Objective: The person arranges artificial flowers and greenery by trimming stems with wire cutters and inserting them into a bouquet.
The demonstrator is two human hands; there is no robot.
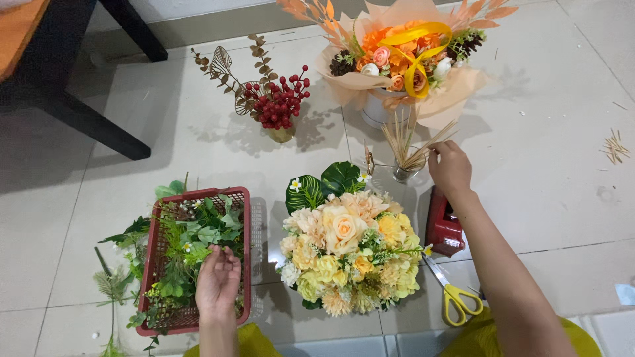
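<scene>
My left hand (217, 280) reaches into a red plastic basket (246, 218) of green leafy sprigs (188, 244), its fingers curled on the greenery. My right hand (450, 168) is stretched to a small glass holding thin wooden sticks (407, 149), fingertips on the sticks. Between my hands stands a round arrangement of cream and yellow flowers (347, 251) with two large striped green leaves (324, 185) at its back.
An orange bouquet with a yellow ribbon (403, 56) stands at the back. A small vase of red berries and gold leaves (274, 102) stands left of it. A red tool (442, 228) and yellow-handled scissors (456, 297) lie right of the arrangement. Loose sticks (615, 149) lie far right. Dark table legs (99, 125) stand upper left.
</scene>
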